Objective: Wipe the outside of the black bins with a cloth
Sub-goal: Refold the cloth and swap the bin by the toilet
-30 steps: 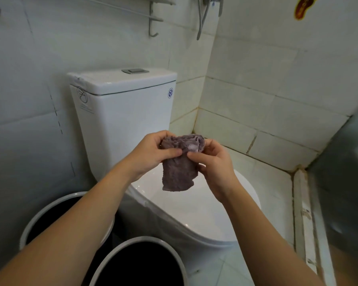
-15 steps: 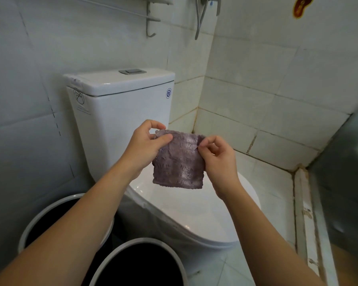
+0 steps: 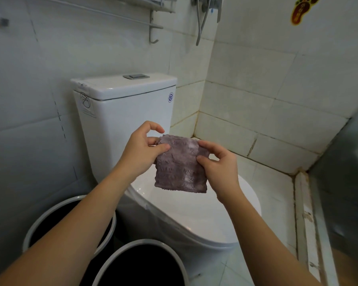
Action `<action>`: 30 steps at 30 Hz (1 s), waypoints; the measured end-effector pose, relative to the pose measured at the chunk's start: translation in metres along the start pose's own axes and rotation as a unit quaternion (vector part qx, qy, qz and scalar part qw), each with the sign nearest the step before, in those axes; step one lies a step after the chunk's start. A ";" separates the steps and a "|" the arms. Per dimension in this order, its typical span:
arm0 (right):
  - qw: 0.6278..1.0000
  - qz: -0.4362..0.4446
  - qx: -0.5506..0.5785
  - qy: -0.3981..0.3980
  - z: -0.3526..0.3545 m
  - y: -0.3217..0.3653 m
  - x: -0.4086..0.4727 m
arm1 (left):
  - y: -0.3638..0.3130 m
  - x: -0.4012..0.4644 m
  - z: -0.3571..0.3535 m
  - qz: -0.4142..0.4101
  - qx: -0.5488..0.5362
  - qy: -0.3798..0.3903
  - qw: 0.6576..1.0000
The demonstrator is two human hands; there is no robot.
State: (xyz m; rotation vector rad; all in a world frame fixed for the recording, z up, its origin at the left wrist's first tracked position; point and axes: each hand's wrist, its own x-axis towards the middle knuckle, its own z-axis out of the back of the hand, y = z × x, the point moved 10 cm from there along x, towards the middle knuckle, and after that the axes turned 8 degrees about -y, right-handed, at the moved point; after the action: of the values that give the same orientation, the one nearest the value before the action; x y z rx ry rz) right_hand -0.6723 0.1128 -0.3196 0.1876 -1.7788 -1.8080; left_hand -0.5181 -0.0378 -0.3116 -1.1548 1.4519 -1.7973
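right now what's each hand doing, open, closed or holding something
Left hand: pinches the upper left edge of the purple cloth.
Right hand: pinches the cloth's right edge.

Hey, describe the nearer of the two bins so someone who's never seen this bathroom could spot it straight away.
Start at the white toilet against the back wall. On the floor at its left stand two round black bins with pale rims. The nearer bin sits closest to the camera beside the toilet bowl, with its rim almost fully in view, while the farther bin is partly hidden by the left forearm.
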 end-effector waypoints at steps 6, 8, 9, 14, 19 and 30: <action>0.980 0.104 -0.151 -0.076 -0.007 0.026 -0.020 | -0.021 -0.018 -0.011 -0.109 0.145 -0.086 0.980; 0.976 0.132 -0.160 -0.069 -0.013 0.035 -0.026 | -0.029 -0.024 -0.018 -0.133 0.167 -0.095 0.972; 0.974 0.142 -0.166 -0.062 -0.016 0.037 -0.030 | -0.032 -0.027 -0.019 -0.141 0.178 -0.105 0.968; 0.968 0.173 -0.178 -0.035 -0.029 0.040 -0.047 | -0.039 -0.027 -0.009 -0.124 0.179 -0.163 0.962; 0.973 0.172 -0.152 0.000 -0.038 0.036 -0.054 | -0.034 -0.025 -0.004 -0.069 0.160 -0.175 0.969; 0.993 0.094 -0.011 0.073 -0.040 0.031 -0.043 | -0.010 -0.020 -0.013 0.011 -0.013 -0.071 0.997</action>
State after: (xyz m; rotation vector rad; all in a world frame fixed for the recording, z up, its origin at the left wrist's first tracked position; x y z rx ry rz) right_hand -0.6082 0.1020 -0.3073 0.1356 -1.6179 -1.6361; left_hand -0.5187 -0.0126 -0.3078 -1.2487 1.4037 -1.6518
